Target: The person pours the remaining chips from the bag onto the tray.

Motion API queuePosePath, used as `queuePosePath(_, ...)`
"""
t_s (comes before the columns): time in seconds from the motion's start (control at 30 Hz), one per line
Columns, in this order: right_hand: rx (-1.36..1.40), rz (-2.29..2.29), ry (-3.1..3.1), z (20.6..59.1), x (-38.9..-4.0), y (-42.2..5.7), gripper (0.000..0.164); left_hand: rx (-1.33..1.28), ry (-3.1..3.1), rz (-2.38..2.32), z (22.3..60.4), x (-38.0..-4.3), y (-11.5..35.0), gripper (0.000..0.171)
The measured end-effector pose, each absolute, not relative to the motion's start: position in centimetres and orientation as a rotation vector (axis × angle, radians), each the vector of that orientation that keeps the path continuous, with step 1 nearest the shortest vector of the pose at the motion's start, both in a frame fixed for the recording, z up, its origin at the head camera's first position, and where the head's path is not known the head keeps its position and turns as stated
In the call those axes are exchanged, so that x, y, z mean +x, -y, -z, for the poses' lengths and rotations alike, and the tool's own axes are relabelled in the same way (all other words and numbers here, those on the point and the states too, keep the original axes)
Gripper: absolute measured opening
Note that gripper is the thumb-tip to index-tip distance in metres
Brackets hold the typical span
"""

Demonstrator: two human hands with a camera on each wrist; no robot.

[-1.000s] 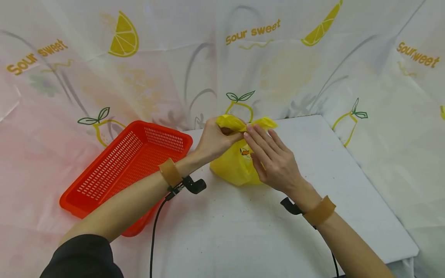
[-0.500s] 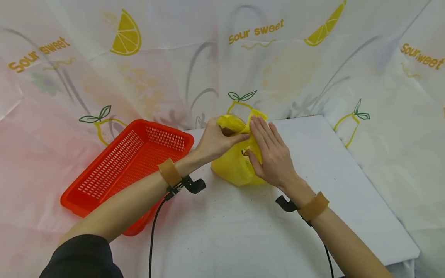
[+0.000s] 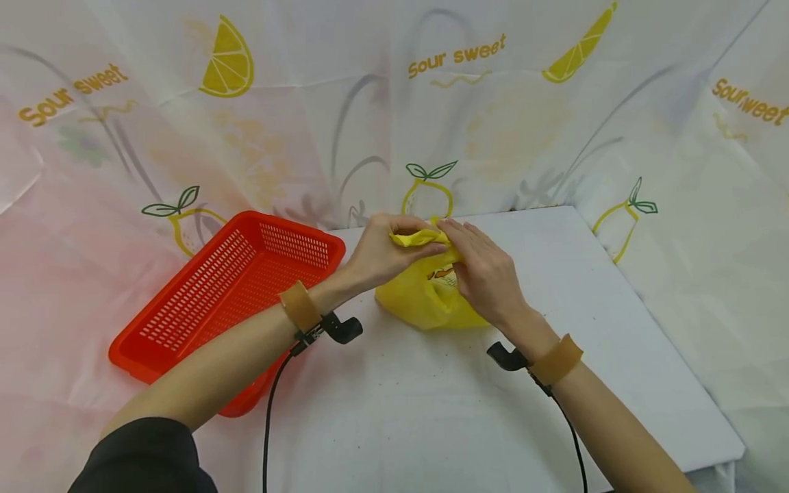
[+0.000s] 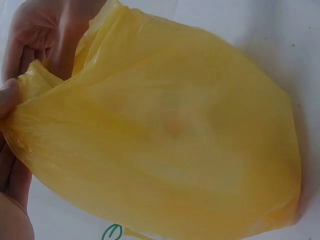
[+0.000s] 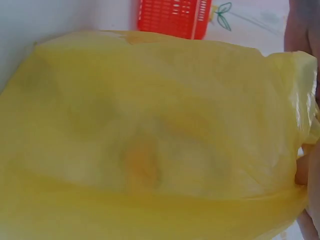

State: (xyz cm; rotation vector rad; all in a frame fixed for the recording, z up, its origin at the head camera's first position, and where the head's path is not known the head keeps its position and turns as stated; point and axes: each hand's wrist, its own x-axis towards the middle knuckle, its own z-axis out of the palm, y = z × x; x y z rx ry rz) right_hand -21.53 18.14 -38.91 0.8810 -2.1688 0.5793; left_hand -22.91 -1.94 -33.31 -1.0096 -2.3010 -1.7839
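Observation:
A yellow plastic bag (image 3: 425, 301), bulging with contents, sits on the white board with a printed picture on its front. My left hand (image 3: 385, 250) pinches the gathered top, its thumb reaching across the neck. On the other side, my right hand (image 3: 490, 270) holds the bag's upper edge, fingers bent over it; its thumb is hidden in the head view. In the left wrist view the bag (image 4: 175, 125) fills most of the picture, and the palm of my right hand (image 4: 42, 35) shows behind the neck. Through the film of the bag (image 5: 125, 110), an orange patch shows dimly.
A red perforated plastic basket (image 3: 185, 315) stands to the left, partly behind my left forearm. The white board (image 3: 394, 411) stretches beneath the bag to the right. Behind hangs a lemon-print cloth (image 3: 308, 123). Black cables trail from both wrists.
My right hand has shifted from lying straight-fingered along the bag's top to bending over it. The raised yellow ends have been folded down and bunched between the hands. The left hand keeps its grip.

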Motion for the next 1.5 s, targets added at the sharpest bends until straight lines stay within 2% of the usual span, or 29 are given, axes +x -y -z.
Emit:
queuePosePath(0.27, 0.852, -0.764, 2.320, 38.2, -20.8, -19.1, 0.038, -1.027, 2.263, 1.738, 33.5, -23.2, 1.9, 0.016)
queuePosePath(0.7, 0.754, -1.178, 2.715, 35.5, -20.6, -19.8, 0.022, -0.991, 2.340, 1.544, 36.0, -25.6, 2.1, 0.018)
queuePosePath(0.83, 0.729, -1.392, 2.820, 34.9, -20.7, -20.2, 0.023, -0.995, 2.373, 1.521, 36.0, -25.7, 2.2, 0.016)
queuePosePath(1.1, 0.579, -1.979, 2.811, 34.7, -20.8, -20.8, 0.042, -0.998, 2.456, 1.572, 36.1, -25.7, 2.1, 0.007)
queuePosePath(1.3, 0.518, -1.888, 2.779, 34.7, -20.7, -20.7, 0.042, -0.979, 2.496, 1.618, 36.0, -25.6, 2.0, 0.008)
queuePosePath(1.5, 0.570, -1.480, 2.692, 35.0, -20.2, -20.5, 0.029, -0.954, 2.547, 1.671, 34.5, -24.6, 1.8, 0.007)
